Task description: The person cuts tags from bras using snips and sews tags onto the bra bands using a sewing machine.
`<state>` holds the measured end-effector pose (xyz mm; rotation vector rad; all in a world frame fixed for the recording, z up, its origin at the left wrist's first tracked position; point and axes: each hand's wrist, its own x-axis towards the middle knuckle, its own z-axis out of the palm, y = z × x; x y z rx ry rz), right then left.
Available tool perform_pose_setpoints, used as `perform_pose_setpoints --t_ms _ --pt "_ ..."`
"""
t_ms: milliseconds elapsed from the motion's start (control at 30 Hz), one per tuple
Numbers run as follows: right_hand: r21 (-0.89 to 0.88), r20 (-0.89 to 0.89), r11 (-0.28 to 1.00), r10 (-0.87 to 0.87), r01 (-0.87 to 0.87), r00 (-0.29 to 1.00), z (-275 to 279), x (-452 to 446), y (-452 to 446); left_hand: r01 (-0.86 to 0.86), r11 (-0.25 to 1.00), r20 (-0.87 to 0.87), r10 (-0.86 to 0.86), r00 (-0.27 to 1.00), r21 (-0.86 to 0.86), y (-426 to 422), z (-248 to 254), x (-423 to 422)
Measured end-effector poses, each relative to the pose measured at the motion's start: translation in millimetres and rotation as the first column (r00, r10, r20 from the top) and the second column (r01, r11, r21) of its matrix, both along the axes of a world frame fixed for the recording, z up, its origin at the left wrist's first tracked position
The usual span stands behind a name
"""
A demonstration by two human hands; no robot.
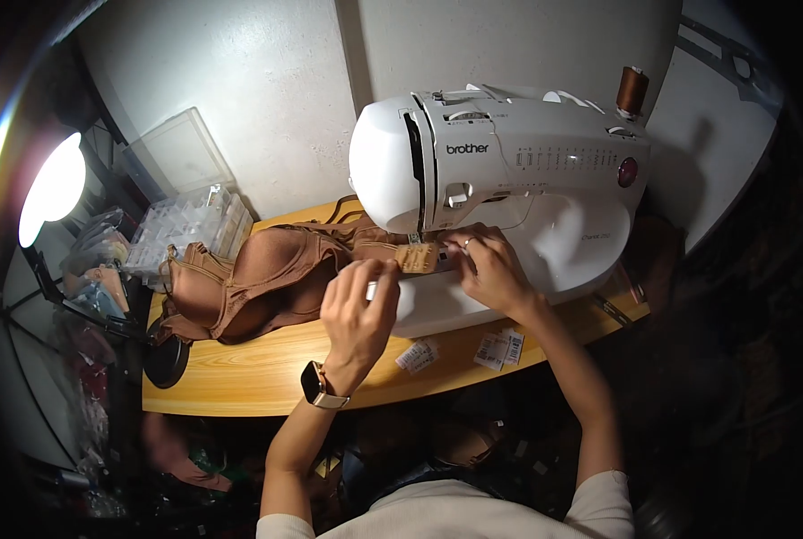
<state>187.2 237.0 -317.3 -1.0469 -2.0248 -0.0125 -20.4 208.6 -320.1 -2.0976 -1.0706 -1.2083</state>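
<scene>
A white sewing machine [527, 162] stands on the table, with a light brown hook-and-eye strip [415, 260] lying just in front of its presser foot [414, 238]. My left hand [358, 310] is closed, its fingertips pinching the strip's left side. On the right of the needle area, my right hand [493, 271] is closed too, thumb and fingers pressed together close to the strip. What those fingertips hold is too small to make out. A brown bra [280, 265] is spread left of the machine, its band running toward the presser foot.
A spool of brown thread [632, 90] sits on the machine's top right. Printed paper labels [498, 349] lie on the wooden table [240, 377] near its front edge. At the left are a clear compartment box [190, 229] and a lit lamp [53, 189].
</scene>
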Motion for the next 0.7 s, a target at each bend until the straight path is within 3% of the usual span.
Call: perform_pose_setpoints --t_ms 33,100,133,300,500,567,633,700 --pt "-0.054 -0.039 0.998 -0.018 0.016 0.999 1.3 1.7 1.1 0.026 0.994 -0.054 -0.032 0.998 -0.110 -4.3 -0.3 5.2" --pt "0.008 -0.104 0.999 0.053 -0.053 0.993 5.4 4.6 5.9 -0.025 0.973 -0.198 -0.021 0.980 -0.230 -5.3 -5.1 10.1" --pt "-0.069 -0.095 0.996 0.048 -0.054 0.994 8.4 6.0 5.2 -0.008 0.959 -0.189 -0.047 0.981 -0.282 -1.7 -9.0 13.5" --pt "-0.299 0.001 0.953 0.048 -0.045 0.999 22.8 4.0 -5.0 0.007 0.952 -0.181 -0.065 0.981 -0.305 2.4 -2.5 20.1" --pt "-0.256 0.057 0.962 0.110 -0.092 0.992 26.6 1.8 -8.4 -0.005 0.949 -0.205 -0.063 0.977 -0.314 4.7 1.6 21.8" --pt "-0.202 0.035 0.972 0.129 -0.119 0.991 22.2 0.6 -7.4 0.004 0.950 -0.203 -0.070 0.977 -0.311 4.2 2.5 21.8" --pt "-0.060 0.128 0.991 0.125 -0.118 0.984 20.1 1.0 -5.6 0.004 0.939 -0.193 -0.075 0.978 -0.343 4.0 3.6 21.6" --pt "-0.078 0.118 0.989 0.135 -0.126 0.984 20.6 0.8 -5.2 0.021 0.940 -0.177 -0.086 0.981 -0.340 4.2 3.5 21.5"
